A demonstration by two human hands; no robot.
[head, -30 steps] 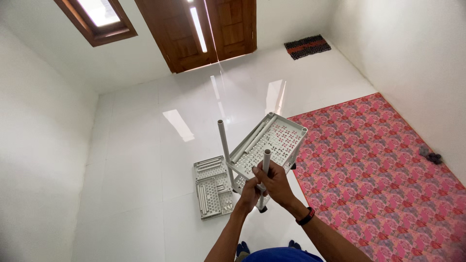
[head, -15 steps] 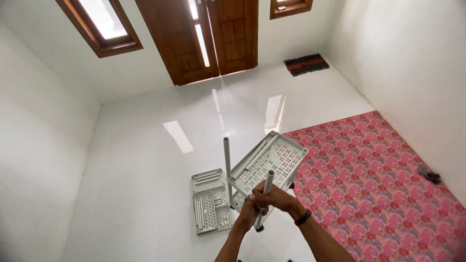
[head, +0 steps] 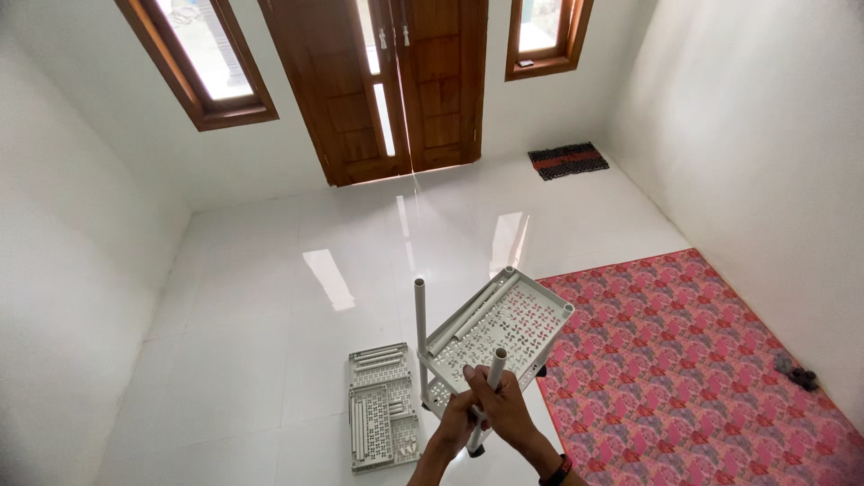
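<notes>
Both your hands are closed around one white plastic pole (head: pixel 491 389): right hand (head: pixel 509 407) high on it, left hand (head: pixel 454 427) lower, steadying it upright at a corner of the perforated white shelf tray (head: pixel 499 335), which tilts above the glossy white floor (head: pixel 270 333). A second tray (head: pixel 382 418) lies flat beside it, loose poles resting inside, near the pink rug (head: pixel 702 360)
</notes>
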